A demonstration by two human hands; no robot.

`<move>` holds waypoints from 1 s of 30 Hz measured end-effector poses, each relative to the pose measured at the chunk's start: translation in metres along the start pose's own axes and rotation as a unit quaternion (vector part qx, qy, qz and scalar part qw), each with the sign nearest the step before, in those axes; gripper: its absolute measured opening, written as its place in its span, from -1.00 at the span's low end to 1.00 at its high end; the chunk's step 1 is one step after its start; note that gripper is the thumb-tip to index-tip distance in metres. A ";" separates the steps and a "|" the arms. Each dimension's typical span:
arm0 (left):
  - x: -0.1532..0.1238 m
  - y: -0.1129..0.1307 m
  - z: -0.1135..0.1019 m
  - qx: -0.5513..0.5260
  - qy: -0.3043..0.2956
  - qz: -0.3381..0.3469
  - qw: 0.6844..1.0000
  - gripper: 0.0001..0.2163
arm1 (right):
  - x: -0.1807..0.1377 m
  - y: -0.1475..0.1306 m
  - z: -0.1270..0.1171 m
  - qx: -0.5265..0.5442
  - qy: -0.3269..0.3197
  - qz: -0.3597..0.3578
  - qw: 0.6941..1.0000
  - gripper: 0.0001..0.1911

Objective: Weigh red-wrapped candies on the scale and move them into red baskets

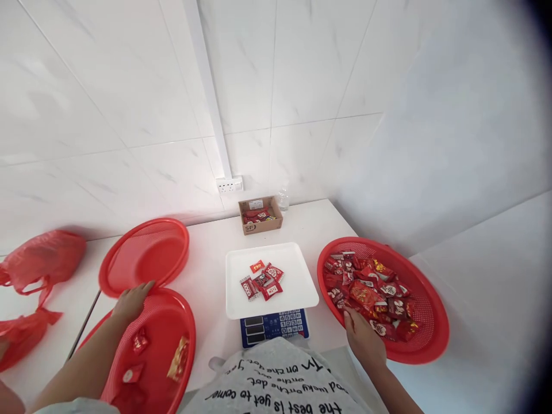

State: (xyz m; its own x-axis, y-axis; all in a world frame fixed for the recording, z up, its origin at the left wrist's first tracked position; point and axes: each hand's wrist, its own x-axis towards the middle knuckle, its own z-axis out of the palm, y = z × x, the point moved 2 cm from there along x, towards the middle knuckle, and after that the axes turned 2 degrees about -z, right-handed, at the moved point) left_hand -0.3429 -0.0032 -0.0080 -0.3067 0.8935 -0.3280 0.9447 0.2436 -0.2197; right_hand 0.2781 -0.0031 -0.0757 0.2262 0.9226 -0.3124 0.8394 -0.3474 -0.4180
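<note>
The right basket (426, 325), to the right of the scale (275, 329), carries a heap of wrapped sweets (364, 293). The right hand (366, 342) is at its near rim, the thumb lying over the edge and the other fingers mostly hidden outside, so it seems to be gripping that rim.

Left of the scale, the left hand (131, 302) lies over the far rim of the near basket (157, 339), close against the far basket (159, 267). Whether its fingers close on one rim, on both or merely rest there, I cannot tell. A few wrapped pieces lie in the near basket.

The baskets look like thin, springy plastic: light in themselves, with the right one likely the heaviest for its load. The thick rim is the firm place to hold, best on two opposite sides, since a one-sided grip may tip it and let the slick wrappers slide.

The small packets (271, 290) on the scale's pan (299, 276) look light and slippery, with soft foil around perhaps firmer middles. They would pinch best by a crimped end or across the body, gently, in case the contents are brittle.
</note>
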 end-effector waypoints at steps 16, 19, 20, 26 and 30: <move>0.008 0.138 -0.017 -0.205 -0.007 0.189 0.960 -0.58 | -0.003 -0.005 -0.001 -0.011 -0.010 0.021 1.000 -0.44; 0.018 0.162 -0.020 -0.219 0.061 0.148 0.963 -0.59 | -0.002 -0.004 0.000 -0.009 -0.004 0.013 1.000 -0.45; 0.021 0.172 -0.022 -0.220 0.080 0.139 0.962 -0.59 | -0.002 -0.004 0.000 -0.008 -0.004 0.014 1.000 -0.45; -0.005 0.266 -0.016 -0.253 0.094 0.272 0.923 -0.41 | -0.002 -0.004 0.001 -0.015 -0.004 0.021 1.000 -0.46; -0.028 0.309 -0.007 -0.212 0.089 0.303 0.925 -0.31 | -0.003 -0.005 0.002 -0.018 -0.001 0.020 1.000 -0.46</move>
State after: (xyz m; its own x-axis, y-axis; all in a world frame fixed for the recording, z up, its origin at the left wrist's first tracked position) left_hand -0.0421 0.0498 -0.0603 0.2826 0.9531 -0.1082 0.9094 -0.2303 0.3464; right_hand 0.2725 -0.0044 -0.0741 0.2587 0.9082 -0.3289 0.8474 -0.3768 -0.3741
